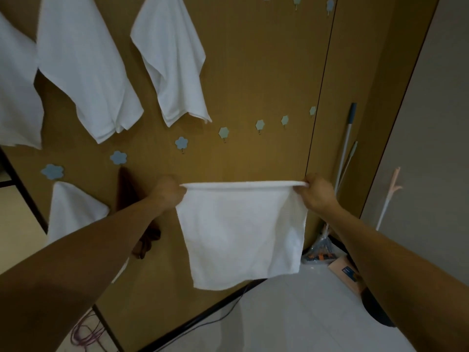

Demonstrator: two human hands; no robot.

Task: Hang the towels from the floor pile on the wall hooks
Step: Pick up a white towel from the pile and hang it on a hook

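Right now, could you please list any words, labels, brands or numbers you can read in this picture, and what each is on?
No text is readable.
Box on the floor: it carries a dark blue label, too small and blurred to read.
Towels, flower hooks and wall panel: no visible print.

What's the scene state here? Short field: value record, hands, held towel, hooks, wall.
left hand: left hand pinches the top left corner of the held towel
right hand: right hand pinches the top right corner
held towel: white towel, top edge stretched level, hanging flat, not on a hook
free hooks: flower hooks in the lower row, bare
hung white towels
brown cloth: hung beside the left hand
wall: wood panel
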